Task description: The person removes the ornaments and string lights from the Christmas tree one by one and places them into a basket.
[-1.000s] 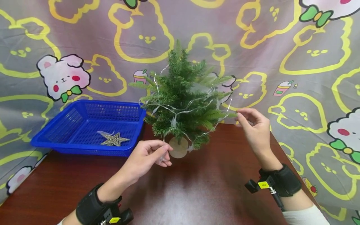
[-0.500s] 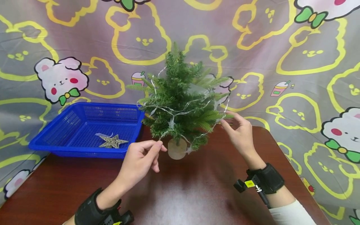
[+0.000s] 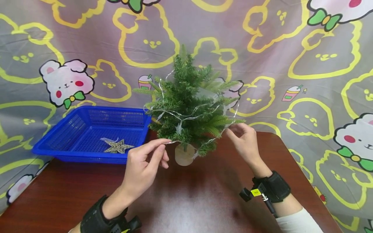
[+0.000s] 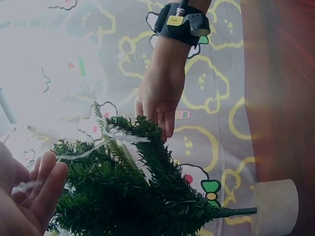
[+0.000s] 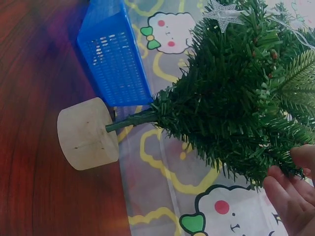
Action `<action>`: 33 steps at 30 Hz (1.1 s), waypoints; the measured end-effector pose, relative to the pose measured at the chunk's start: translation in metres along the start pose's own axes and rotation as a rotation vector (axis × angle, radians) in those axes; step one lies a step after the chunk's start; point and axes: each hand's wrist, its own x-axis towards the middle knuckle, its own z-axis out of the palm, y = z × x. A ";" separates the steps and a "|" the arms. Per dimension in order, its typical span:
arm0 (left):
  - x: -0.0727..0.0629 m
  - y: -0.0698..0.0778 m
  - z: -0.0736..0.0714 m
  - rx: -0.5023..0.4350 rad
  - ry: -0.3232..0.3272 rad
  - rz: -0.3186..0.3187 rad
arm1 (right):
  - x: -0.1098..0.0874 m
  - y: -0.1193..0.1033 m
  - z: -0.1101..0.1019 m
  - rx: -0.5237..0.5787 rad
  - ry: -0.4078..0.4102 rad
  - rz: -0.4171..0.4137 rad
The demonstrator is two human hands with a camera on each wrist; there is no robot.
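A small artificial Christmas tree [image 3: 187,87] stands upright on a round wooden base [image 3: 183,157]. Clear string lights [image 3: 177,115] with star-shaped lights [image 3: 178,128] are draped around its branches. At the lower left of the tree, my left hand [image 3: 142,168] pinches the string's wire between thumb and forefinger. The left wrist view shows a small clear light [image 4: 27,187] by that hand's curled fingers. My right hand [image 3: 244,142] is at the lower right branches, its thumb and fingers around a branch tip [image 5: 290,164] in the right wrist view.
A blue plastic basket [image 3: 87,153] stands left of the tree and holds a glittery gold star [image 3: 118,147] with a ribbon. The brown table [image 3: 204,200] backs onto a patterned grey curtain [image 3: 262,58]. Both wrists wear black camera straps [image 3: 272,186].
My right hand has moved left and slightly down, from the outer branch tip closer in to the tree. My left hand has lifted the wire slightly, moving a little up and left.
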 end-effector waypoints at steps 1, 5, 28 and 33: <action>0.001 0.001 0.000 -0.011 0.003 -0.003 | 0.000 -0.001 0.000 0.000 0.001 -0.001; 0.004 0.002 -0.001 -0.070 0.009 -0.018 | -0.001 -0.002 0.001 0.003 -0.004 -0.010; 0.021 0.000 -0.011 0.351 0.233 0.180 | -0.017 -0.014 -0.003 0.198 -0.100 -0.053; 0.020 -0.003 -0.010 0.347 0.227 0.160 | -0.019 -0.014 -0.003 0.195 -0.111 -0.051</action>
